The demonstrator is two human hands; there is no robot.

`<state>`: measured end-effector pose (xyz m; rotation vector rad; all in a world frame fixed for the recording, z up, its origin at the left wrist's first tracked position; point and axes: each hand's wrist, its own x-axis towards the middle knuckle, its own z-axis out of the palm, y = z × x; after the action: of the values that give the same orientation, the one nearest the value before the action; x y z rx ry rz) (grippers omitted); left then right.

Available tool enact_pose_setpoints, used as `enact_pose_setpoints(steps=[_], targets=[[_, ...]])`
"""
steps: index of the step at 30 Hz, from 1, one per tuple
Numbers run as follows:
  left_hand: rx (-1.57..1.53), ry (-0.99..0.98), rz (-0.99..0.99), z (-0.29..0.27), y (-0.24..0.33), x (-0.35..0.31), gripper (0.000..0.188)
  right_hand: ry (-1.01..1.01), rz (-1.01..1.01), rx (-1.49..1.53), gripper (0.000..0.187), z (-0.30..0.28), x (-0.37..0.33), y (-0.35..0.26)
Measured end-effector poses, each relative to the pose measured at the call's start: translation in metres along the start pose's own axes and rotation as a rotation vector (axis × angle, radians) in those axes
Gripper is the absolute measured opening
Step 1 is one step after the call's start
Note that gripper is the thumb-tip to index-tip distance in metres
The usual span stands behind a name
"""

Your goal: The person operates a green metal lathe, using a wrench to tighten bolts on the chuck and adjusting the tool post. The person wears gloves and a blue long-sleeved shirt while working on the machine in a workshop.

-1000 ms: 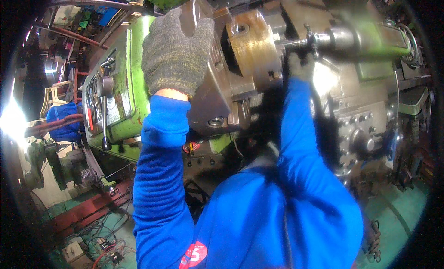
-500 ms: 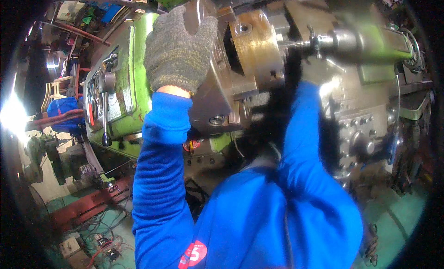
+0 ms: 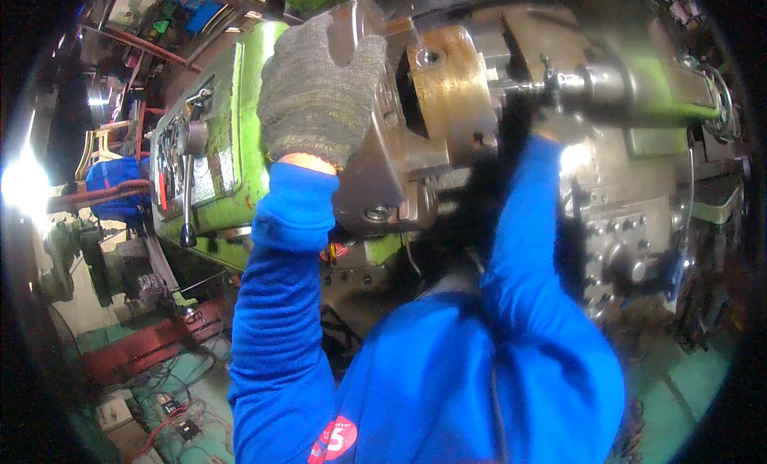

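My left hand [image 3: 321,97], in a grey knit glove, lies over the large dark lathe chuck [image 3: 363,180], its thumb apart from the fingers. A metal part of the chuck rises between thumb and fingers, and the fingertips are hidden on the far side. To its right, the chuck's jaws hold a brassy, block-like workpiece [image 3: 451,85] with a round hole. My right hand [image 3: 557,127] is at the lathe's tailstock spindle [image 3: 571,82], just below a small upright lever [image 3: 548,71]. It is dark and blurred, so its fingers cannot be made out.
The green headstock [image 3: 249,136] with a black-knobbed lever [image 3: 188,200] stands at the left. At the right are the tailstock body [image 3: 639,89], its handwheel [image 3: 723,105] and a bolted carriage front [image 3: 623,256]. Cables [image 3: 188,412] lie on the green floor at lower left.
The whole view has shifted slightly, so the machine and hands sit a little farther right and lower. Both hands keep their places on the lathe.
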<state>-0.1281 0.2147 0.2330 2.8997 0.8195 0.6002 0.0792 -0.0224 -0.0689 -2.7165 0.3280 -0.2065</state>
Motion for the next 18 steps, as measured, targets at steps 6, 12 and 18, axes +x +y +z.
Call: enact_pose_setpoints(steps=[6, 12, 18], targets=[[-0.001, 0.062, 0.021, 0.003, -0.004, -0.003, 0.065, 0.114, 0.016, 0.592, 0.065, 0.009, 0.010, 0.015], [0.012, 0.086, 0.060, 0.006, -0.005, -0.003, 0.064, 0.152, -0.003, 0.755, 0.071, -0.007, 0.010, 0.010], [0.052, 0.094, 0.031, 0.006, -0.005, -0.003, 0.063, 0.220, -0.172, 0.725, 0.066, -0.067, -0.012, -0.016]])
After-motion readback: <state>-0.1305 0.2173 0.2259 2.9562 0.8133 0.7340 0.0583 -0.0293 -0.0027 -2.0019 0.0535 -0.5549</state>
